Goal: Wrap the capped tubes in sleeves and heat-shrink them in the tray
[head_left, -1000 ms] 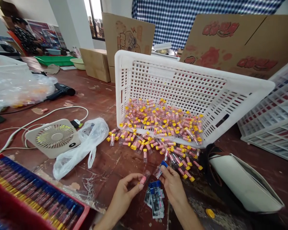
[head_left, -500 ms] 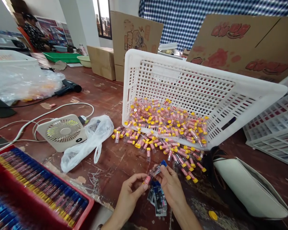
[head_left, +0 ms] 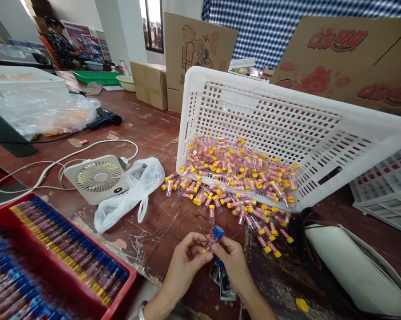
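Both hands meet low in the middle of the view, around one small tube [head_left: 211, 242] with a yellow cap below and a blue wrapper on top. My left hand [head_left: 190, 257] pinches its lower end. The fingers of my right hand [head_left: 229, 258] close on the blue wrapper near the top. Flat dark and blue wrappers [head_left: 225, 284] lie partly hidden beneath my right hand. Beyond the hands, yellow-capped tubes [head_left: 216, 195] spill from a tipped white basket [head_left: 270, 102]. At lower left, a red tray [head_left: 132, 278] holds rows of tubes with blue tops.
A small fan [head_left: 98, 178] and a white plastic bag [head_left: 133, 195] are left of the basket. A pale pouch [head_left: 350, 266] lies at right, near a loose yellow cap [head_left: 302, 305]. Cardboard boxes [head_left: 200, 53] stand behind. A person [head_left: 58, 42] sits far back left.
The blue wrapper now sits around the tube's upper part, where before it was beside my right fingers with the tube's end entering it. My hands are closer together. The view has shifted slightly left.
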A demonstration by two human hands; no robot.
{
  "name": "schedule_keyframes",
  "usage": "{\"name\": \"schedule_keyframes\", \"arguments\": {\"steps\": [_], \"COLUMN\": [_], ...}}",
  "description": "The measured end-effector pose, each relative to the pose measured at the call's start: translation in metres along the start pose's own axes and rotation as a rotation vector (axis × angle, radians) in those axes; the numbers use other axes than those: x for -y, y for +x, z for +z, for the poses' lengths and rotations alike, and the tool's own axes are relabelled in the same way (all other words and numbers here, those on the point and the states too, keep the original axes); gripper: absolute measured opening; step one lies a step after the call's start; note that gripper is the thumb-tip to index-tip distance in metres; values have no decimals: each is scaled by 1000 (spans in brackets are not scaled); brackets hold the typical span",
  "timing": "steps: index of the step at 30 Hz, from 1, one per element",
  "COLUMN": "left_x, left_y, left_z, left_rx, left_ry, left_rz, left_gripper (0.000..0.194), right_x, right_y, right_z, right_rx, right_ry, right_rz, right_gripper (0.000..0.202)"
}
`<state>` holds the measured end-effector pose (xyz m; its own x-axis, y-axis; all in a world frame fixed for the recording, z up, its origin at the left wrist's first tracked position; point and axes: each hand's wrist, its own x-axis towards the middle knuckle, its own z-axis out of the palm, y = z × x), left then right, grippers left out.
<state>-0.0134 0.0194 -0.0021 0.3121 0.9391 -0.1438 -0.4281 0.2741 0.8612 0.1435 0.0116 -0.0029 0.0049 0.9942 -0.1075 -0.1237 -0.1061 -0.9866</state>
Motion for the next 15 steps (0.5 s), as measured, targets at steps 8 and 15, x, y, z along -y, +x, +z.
{"name": "schedule_keyframes", "arguments": {"steps": [8, 15], "left_x": [-9, -9], "left_y": [-3, -3], "left_z": [-4, -3], "left_rx": [-73, -234], "left_ry": [-15, 3], "left_rz": [-49, -22], "left_gripper": [28, 25], "right_x": [-4, -2], "right_y": [-3, -5], "right_z": [10, 23], "right_rx": [-51, -27], "right_ry": [106, 123], "right_rz": [48, 59], "right_gripper": [34, 30]}}
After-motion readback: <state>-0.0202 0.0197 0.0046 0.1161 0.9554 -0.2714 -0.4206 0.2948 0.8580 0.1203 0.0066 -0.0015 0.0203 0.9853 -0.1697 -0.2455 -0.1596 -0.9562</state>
